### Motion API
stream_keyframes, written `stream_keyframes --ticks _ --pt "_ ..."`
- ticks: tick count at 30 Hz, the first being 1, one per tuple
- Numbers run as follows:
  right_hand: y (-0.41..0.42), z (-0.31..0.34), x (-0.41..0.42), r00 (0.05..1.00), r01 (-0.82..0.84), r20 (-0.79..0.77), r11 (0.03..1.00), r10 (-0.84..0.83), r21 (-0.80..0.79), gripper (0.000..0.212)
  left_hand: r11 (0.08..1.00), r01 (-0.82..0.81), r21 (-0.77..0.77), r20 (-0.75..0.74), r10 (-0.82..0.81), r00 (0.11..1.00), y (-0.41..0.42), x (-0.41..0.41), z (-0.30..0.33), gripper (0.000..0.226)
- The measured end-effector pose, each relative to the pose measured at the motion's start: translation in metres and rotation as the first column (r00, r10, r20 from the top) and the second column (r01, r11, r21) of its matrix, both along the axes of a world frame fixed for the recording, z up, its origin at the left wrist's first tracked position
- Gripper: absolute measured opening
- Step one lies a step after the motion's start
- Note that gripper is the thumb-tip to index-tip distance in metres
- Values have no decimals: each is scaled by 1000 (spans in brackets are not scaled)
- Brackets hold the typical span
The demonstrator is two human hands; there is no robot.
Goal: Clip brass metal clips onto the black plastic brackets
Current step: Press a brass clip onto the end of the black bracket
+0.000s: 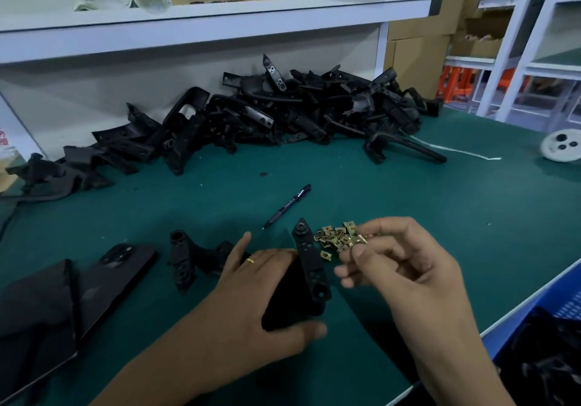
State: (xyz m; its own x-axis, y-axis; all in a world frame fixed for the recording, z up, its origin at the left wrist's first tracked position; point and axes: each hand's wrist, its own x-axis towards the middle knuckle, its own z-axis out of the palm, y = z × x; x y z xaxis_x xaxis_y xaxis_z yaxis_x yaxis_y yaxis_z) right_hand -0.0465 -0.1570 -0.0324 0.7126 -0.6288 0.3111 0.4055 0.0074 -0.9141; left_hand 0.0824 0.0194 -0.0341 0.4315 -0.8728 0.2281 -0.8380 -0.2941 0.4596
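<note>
Both forearms enter from the bottom edge. Left hand (264, 292) grasps a black bracket (309, 267) at lower centre, its palm hiding the bracket's lower body. Right hand (399, 264) curls over the brass clips (341, 237) beside it; whether the blurred fingertips pinch one is unclear. Unfinished brackets (283, 113) heap at upper centre.

The left hand (251, 292) covers the lower body of the black plastic bracket (309, 267) it holds; whether the right hand (399, 264) pinches a brass clip (341, 239) cannot be told; the blue bin (547, 342) runs off the right edge, its dark contents blurred.
</note>
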Motion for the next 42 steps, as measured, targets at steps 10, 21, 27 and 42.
stream_keyframes --ticks 10,21,27,42 --pt "6 3 3 987 -132 -87 991 132 5 15 987 -113 -113 88 124 988 -10 -11 -2 53" --pt "3 -2 4 977 -191 -93 981 193 35 8 1000 -23 19 232 18 972 -6 -9 6 72" --pt "3 -3 4 974 -195 -102 979 201 63 8 997 -54 56 314 34 949 -8 -9 5 75" --pt "6 -3 5 987 -130 -87 990 134 49 7 991 -86 101 356 44 933 -11 -11 4 79"
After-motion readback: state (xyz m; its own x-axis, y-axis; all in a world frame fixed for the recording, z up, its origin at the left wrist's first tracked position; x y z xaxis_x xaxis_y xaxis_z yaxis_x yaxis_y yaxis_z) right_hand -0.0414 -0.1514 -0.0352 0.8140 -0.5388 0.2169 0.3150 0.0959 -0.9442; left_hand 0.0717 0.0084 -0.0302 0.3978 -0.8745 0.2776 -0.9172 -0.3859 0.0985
